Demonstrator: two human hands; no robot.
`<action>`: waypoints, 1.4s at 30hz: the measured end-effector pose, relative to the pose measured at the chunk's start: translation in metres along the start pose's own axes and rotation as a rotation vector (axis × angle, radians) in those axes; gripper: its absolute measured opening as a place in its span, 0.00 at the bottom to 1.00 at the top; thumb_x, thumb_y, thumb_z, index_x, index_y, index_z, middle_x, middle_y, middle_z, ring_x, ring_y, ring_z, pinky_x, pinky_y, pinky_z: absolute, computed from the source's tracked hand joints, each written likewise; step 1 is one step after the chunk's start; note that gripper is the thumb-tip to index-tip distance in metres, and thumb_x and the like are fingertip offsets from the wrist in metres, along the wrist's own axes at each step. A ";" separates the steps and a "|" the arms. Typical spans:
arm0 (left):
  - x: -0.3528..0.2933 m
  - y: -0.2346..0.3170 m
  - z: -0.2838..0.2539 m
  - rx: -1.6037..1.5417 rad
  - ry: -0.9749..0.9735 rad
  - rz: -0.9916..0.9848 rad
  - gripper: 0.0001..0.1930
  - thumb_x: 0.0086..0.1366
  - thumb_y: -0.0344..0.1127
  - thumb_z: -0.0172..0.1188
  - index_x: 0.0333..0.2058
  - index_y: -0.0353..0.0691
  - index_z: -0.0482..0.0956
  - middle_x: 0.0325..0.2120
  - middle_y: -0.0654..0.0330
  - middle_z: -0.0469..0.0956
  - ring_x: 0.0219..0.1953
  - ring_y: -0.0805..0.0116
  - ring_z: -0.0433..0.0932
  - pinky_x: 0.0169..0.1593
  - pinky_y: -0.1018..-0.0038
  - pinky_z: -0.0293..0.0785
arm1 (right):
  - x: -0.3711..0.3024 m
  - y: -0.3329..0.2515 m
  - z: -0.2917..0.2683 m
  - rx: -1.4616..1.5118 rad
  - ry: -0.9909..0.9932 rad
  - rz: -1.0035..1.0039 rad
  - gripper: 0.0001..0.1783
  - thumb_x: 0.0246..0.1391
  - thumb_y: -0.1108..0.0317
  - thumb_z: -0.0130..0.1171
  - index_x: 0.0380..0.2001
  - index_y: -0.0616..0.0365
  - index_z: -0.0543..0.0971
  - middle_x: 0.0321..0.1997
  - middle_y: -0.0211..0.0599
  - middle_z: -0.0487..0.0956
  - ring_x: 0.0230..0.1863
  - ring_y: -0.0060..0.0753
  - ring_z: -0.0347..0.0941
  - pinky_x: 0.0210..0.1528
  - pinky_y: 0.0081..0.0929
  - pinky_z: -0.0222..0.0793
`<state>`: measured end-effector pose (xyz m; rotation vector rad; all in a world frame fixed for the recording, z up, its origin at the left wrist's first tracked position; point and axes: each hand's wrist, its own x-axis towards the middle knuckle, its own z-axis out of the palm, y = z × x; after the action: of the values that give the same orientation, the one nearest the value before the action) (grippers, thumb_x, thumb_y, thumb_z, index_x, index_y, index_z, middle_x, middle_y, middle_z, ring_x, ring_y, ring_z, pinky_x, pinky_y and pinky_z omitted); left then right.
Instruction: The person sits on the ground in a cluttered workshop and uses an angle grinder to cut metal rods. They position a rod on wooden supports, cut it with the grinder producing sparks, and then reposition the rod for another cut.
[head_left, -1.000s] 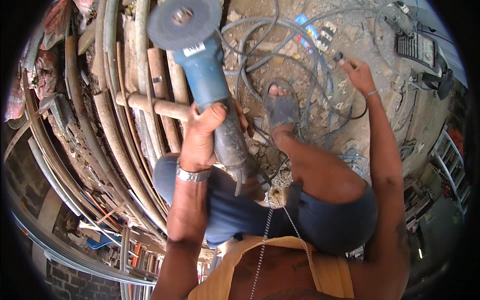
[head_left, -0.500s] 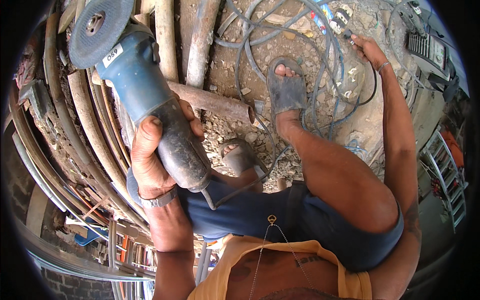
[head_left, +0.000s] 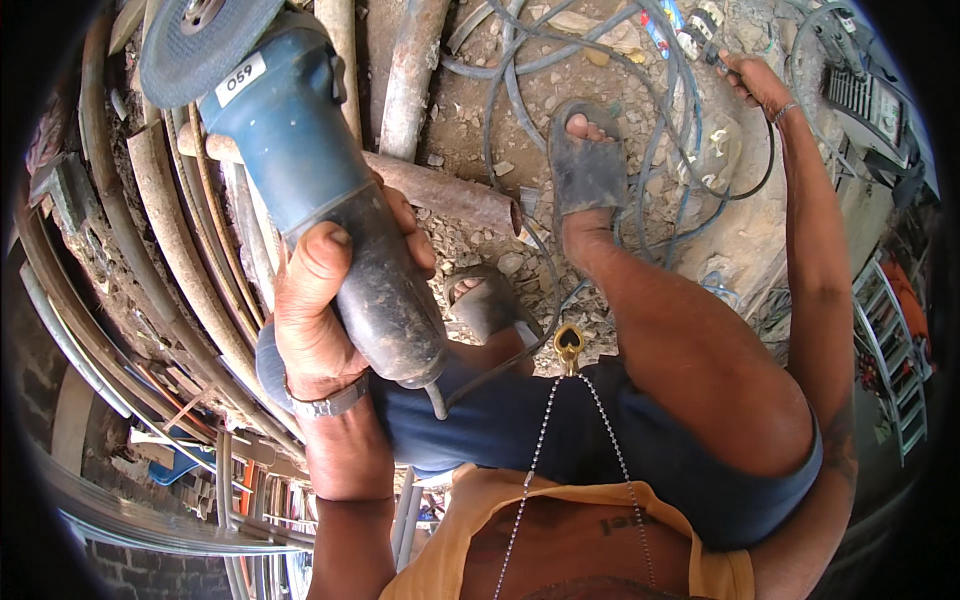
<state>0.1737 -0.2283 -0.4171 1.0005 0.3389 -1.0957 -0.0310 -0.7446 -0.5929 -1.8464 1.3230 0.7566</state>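
My left hand is wrapped round the black body of a blue angle grinder, held up in front of me. Its dark flat disc is at the far upper left, and the cord leaves the grinder's rear end. Far to the right, my stretched-out right hand has its fingers closed on a dark plug on a black cable. The plug is against or just in front of a pale socket strip on the ground; I cannot tell how deep it sits.
Long rusty pipes lie along the left, and a short rusty pipe crosses near my sandalled foot. Loose grey cables coil over the rubble. A welding machine and a ladder are at the right.
The grinder and my left hand have shifted slightly right in the view. My right hand stays at the plug, a little farther right and up. The neck chain's pendant has swung upward.
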 end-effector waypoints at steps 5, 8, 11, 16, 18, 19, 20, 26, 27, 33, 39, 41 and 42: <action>0.004 0.003 0.007 0.058 -0.036 -0.002 0.38 0.59 0.52 0.68 0.56 0.27 0.65 0.38 0.45 0.74 0.35 0.54 0.81 0.38 0.65 0.83 | 0.003 -0.003 0.007 -0.280 0.167 -0.106 0.27 0.61 0.41 0.55 0.19 0.52 0.73 0.13 0.18 0.61 0.13 0.14 0.52 0.17 0.20 0.46; 0.004 0.001 0.016 0.115 0.036 -0.011 0.34 0.57 0.55 0.68 0.48 0.27 0.71 0.32 0.47 0.78 0.29 0.60 0.81 0.32 0.70 0.80 | 0.003 -0.006 0.011 -0.331 0.247 -0.207 0.39 0.55 0.38 0.54 0.20 0.73 0.77 0.21 0.57 0.76 0.28 0.53 0.75 0.39 0.47 0.67; 0.006 -0.001 0.024 0.168 0.093 0.003 0.33 0.56 0.57 0.68 0.42 0.27 0.75 0.27 0.48 0.80 0.25 0.65 0.80 0.29 0.74 0.78 | 0.003 -0.013 0.013 -0.475 0.299 -0.280 0.38 0.54 0.40 0.53 0.26 0.76 0.78 0.28 0.68 0.78 0.35 0.64 0.77 0.44 0.49 0.68; 0.011 0.001 0.029 0.198 0.079 -0.004 0.32 0.57 0.57 0.68 0.39 0.27 0.76 0.25 0.49 0.80 0.23 0.66 0.80 0.26 0.74 0.79 | -0.003 -0.035 0.016 -0.567 0.295 -0.315 0.36 0.52 0.42 0.51 0.30 0.76 0.79 0.34 0.73 0.77 0.42 0.69 0.76 0.49 0.50 0.69; 0.013 0.000 0.031 0.194 0.078 0.004 0.31 0.57 0.56 0.68 0.39 0.27 0.76 0.25 0.49 0.80 0.23 0.66 0.81 0.26 0.74 0.79 | -0.006 -0.045 0.018 -0.616 0.301 -0.320 0.34 0.51 0.45 0.52 0.30 0.76 0.79 0.35 0.74 0.77 0.42 0.69 0.76 0.49 0.51 0.70; 0.014 -0.001 0.032 0.190 0.078 0.012 0.31 0.57 0.56 0.68 0.39 0.27 0.76 0.25 0.49 0.80 0.23 0.65 0.81 0.26 0.74 0.79 | -0.006 -0.049 0.019 -0.638 0.316 -0.337 0.33 0.50 0.46 0.52 0.30 0.76 0.80 0.35 0.73 0.77 0.42 0.69 0.76 0.49 0.51 0.70; 0.015 -0.002 0.033 0.193 0.080 0.025 0.31 0.57 0.56 0.68 0.39 0.27 0.76 0.25 0.49 0.80 0.23 0.65 0.81 0.26 0.74 0.79 | -0.006 -0.053 0.020 -0.660 0.331 -0.356 0.32 0.49 0.48 0.52 0.30 0.75 0.80 0.36 0.73 0.77 0.42 0.69 0.76 0.49 0.51 0.70; 0.022 -0.001 0.029 0.187 0.025 -0.018 0.31 0.59 0.54 0.67 0.44 0.27 0.73 0.30 0.48 0.79 0.28 0.62 0.81 0.30 0.71 0.80 | 0.012 -0.056 0.028 -0.689 0.271 -0.405 0.32 0.50 0.48 0.53 0.28 0.77 0.79 0.33 0.75 0.77 0.41 0.71 0.76 0.49 0.50 0.71; 0.023 0.001 0.027 0.170 -0.016 -0.053 0.33 0.60 0.53 0.67 0.49 0.28 0.70 0.35 0.48 0.77 0.32 0.59 0.81 0.34 0.67 0.81 | 0.017 -0.055 0.029 -0.715 0.294 -0.365 0.31 0.50 0.49 0.53 0.27 0.77 0.79 0.33 0.74 0.77 0.41 0.71 0.76 0.48 0.50 0.71; 0.021 -0.001 0.020 0.181 -0.009 -0.064 0.33 0.61 0.51 0.66 0.53 0.28 0.68 0.40 0.47 0.77 0.36 0.57 0.81 0.38 0.64 0.82 | 0.020 -0.055 0.042 -0.855 0.341 -0.471 0.28 0.52 0.52 0.50 0.27 0.74 0.80 0.36 0.74 0.77 0.42 0.69 0.77 0.49 0.50 0.73; 0.021 -0.004 0.026 0.224 0.077 0.042 0.30 0.58 0.53 0.69 0.44 0.29 0.76 0.33 0.51 0.81 0.30 0.63 0.83 0.33 0.69 0.82 | 0.008 -0.060 0.047 -0.764 0.342 -0.243 0.28 0.51 0.50 0.51 0.36 0.67 0.83 0.45 0.67 0.79 0.49 0.63 0.78 0.55 0.49 0.72; 0.019 -0.004 0.027 0.139 0.070 0.082 0.27 0.58 0.50 0.70 0.42 0.31 0.76 0.30 0.54 0.81 0.28 0.64 0.82 0.32 0.71 0.82 | 0.008 -0.065 0.044 -0.643 0.418 -0.248 0.29 0.54 0.50 0.48 0.32 0.71 0.82 0.39 0.71 0.78 0.44 0.67 0.77 0.50 0.53 0.72; 0.017 -0.005 0.028 0.091 0.077 0.104 0.25 0.58 0.48 0.71 0.41 0.31 0.76 0.29 0.54 0.81 0.27 0.65 0.82 0.32 0.71 0.81 | 0.008 -0.070 0.039 -0.638 0.351 -0.225 0.30 0.53 0.48 0.50 0.33 0.71 0.82 0.39 0.70 0.79 0.44 0.68 0.77 0.50 0.52 0.72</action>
<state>0.1708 -0.2613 -0.4164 1.1306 0.2981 -0.9877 0.0361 -0.7021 -0.6060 -2.6860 1.1188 0.8186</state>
